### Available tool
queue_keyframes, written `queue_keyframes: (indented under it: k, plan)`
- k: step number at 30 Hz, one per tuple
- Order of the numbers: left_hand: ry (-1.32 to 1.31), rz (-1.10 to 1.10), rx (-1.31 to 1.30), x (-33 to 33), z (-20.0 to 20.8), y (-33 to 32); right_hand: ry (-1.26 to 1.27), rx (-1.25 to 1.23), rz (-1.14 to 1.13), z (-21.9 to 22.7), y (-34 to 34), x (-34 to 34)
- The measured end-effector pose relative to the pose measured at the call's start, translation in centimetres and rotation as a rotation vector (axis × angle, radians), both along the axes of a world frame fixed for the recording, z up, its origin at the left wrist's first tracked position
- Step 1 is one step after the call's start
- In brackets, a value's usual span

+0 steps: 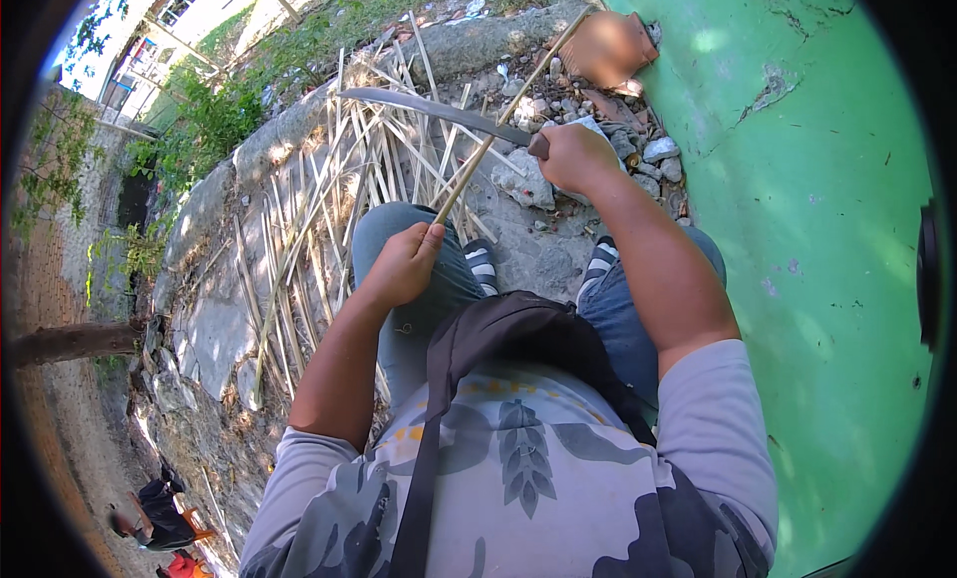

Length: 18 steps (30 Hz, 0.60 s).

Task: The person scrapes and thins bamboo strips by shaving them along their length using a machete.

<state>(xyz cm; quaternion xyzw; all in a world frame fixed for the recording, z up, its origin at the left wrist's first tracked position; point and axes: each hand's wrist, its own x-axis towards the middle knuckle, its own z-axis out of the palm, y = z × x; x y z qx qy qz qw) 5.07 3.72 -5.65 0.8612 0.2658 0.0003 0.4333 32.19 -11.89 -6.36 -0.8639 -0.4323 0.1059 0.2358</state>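
My left hand is closed around the lower end of a long, thin bamboo stick, which slants up and away to the right. In my right hand is the dark wooden handle of a machete with a long, slightly curved blade. The blade points left and crosses the stick not far from the handle; it seems to touch it there. Both hands are in front of my knees. Many pale split bamboo strips lie heaped on the ground ahead and to my left.
Broken stones and rubble lie ahead, near a reddish clay piece. A green wall rises close on my right. A stone ledge and green plants border the left. A person sits far off at lower left.
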Motion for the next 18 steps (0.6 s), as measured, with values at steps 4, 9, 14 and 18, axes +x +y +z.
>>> queue_keyframes:
  k: [4,9,14,18]
  plan:
    - [0.018,-0.014,-0.014,-0.6,0.2,0.0,-0.071,-0.217,0.073,3.4,0.3,-3.1]
    - [-0.036,0.053,-0.091,-0.2,-0.4,0.3,0.109,-0.096,-0.041,0.2,0.9,-1.0]
    - [0.008,0.071,-0.095,-0.8,-1.0,0.6,-0.038,-0.171,0.043,1.7,0.9,-2.5]
    - [0.025,0.082,-0.153,-1.2,-0.3,-0.4,-0.008,-0.089,0.052,-0.8,0.0,-0.5]
